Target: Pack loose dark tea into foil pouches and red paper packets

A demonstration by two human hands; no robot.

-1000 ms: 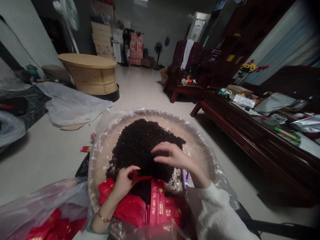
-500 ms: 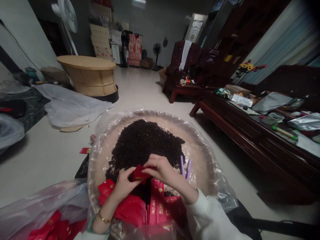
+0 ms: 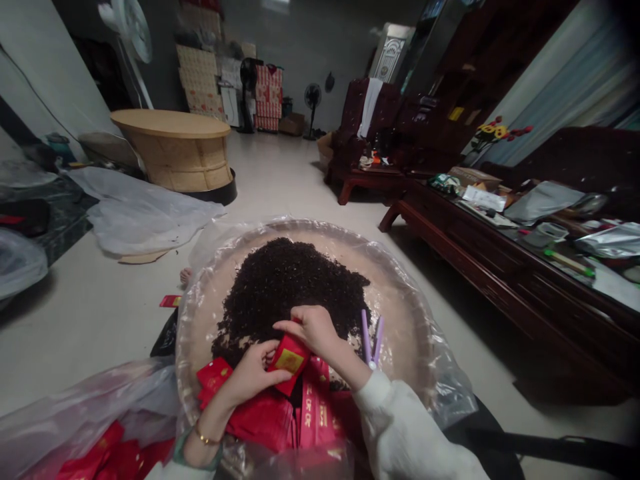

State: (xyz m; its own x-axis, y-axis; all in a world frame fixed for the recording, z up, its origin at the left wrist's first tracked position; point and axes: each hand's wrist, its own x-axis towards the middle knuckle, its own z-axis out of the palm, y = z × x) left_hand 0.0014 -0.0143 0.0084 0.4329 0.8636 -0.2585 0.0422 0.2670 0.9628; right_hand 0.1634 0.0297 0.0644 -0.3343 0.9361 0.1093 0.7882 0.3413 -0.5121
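Round tray, lined with clear plastic film, sits on the pale floor. On the tray: heap of dark loose tea from centre to far side, pile of red packets overlapping at the near edge, two purple sticks just right of the heap, meeting at their near ends. On the floor: crumpled plastic sheet far left, round wooden tub beyond it, one stray red packet just left of the tray, clear bag with more red packs near left. Long dark wooden table along the right, top cluttered.
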